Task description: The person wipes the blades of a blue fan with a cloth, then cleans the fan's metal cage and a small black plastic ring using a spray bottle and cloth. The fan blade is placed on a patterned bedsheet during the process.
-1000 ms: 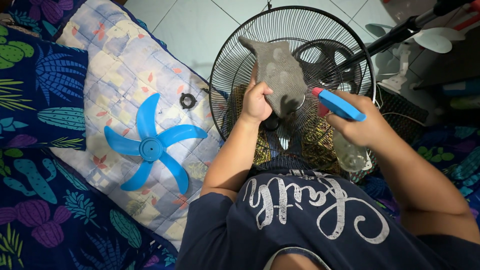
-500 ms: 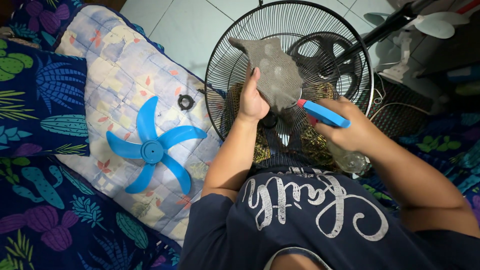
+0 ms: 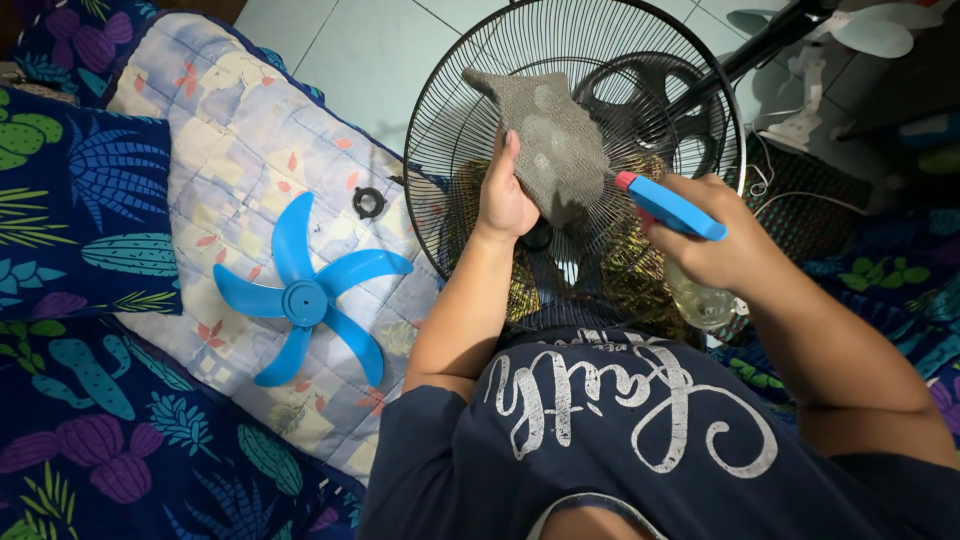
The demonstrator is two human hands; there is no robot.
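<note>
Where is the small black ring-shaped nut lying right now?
In the head view, the black ring nut lies on the pale quilted mat, left of the black fan grille and just above the blue fan blade.

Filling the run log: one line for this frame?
left hand: holds grey cloth | right hand: grips spray bottle, nozzle toward cloth | fan grille behind | blue fan blade on quilt
</note>
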